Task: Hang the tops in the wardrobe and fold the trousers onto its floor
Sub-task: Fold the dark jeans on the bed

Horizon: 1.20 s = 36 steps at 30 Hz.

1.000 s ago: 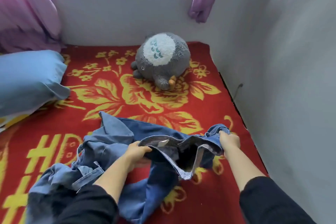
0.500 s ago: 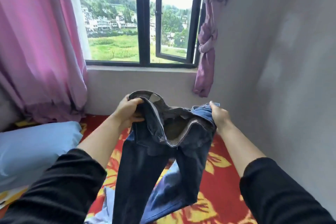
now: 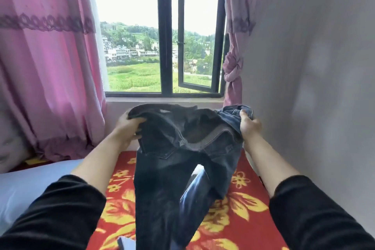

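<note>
Dark blue jeans (image 3: 168, 168) hang in the air above the bed, waistband up and spread wide, legs dangling down toward me. My left hand (image 3: 127, 126) grips the left end of the waistband. My right hand (image 3: 248, 124) grips the right end, where the denim is bunched. A scrap of lighter blue cloth (image 3: 124, 242) shows at the bottom edge under the jeans. The wardrobe is not in view.
Under the jeans lies a red blanket with yellow flowers (image 3: 233, 213). A light blue pillow (image 3: 30, 186) sits at the left. Pink curtains (image 3: 46, 67) flank a window (image 3: 164, 32) with one open pane. A grey wall (image 3: 314, 87) runs close along the right.
I have lifted the jeans off the bed by the waistband and raised my head toward the window. The waistband is now pulled wider between my hands.
</note>
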{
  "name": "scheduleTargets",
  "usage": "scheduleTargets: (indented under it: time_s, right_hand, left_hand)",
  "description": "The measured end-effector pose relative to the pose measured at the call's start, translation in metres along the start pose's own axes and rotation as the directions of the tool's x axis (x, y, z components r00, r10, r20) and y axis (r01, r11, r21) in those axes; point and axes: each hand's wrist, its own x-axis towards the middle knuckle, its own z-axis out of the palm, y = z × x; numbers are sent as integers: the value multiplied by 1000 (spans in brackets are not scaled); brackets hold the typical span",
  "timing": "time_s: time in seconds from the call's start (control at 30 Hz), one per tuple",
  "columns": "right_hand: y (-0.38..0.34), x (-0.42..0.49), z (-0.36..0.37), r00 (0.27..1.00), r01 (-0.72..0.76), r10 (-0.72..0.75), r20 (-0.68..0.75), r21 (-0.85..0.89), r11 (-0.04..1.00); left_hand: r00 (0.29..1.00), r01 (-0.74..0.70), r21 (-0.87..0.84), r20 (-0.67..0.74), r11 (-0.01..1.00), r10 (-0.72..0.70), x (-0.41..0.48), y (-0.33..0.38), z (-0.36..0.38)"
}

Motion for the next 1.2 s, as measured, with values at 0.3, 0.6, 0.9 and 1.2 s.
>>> scheduleTargets:
  time_s: [0.3, 0.6, 0.9, 1.2]
  right_hand:
    - [85, 2, -35, 936, -352, 347, -62, -192, 916]
    - [93, 17, -9, 894, -355, 421, 156, -327, 876]
    - [1, 39, 0, 947, 170, -196, 254, 119, 978]
    - [157, -10, -62, 903, -399, 424, 76, -220, 890]
  left_hand:
    - [900, 346, 340, 142, 874, -411, -24, -88, -6]
    - [938, 269, 406, 97, 874, -334, -3, -114, 18]
    - [904, -424, 230, 56, 876, 423, 49, -10, 42]
    - [983, 56, 468, 128, 882, -130, -55, -185, 16]
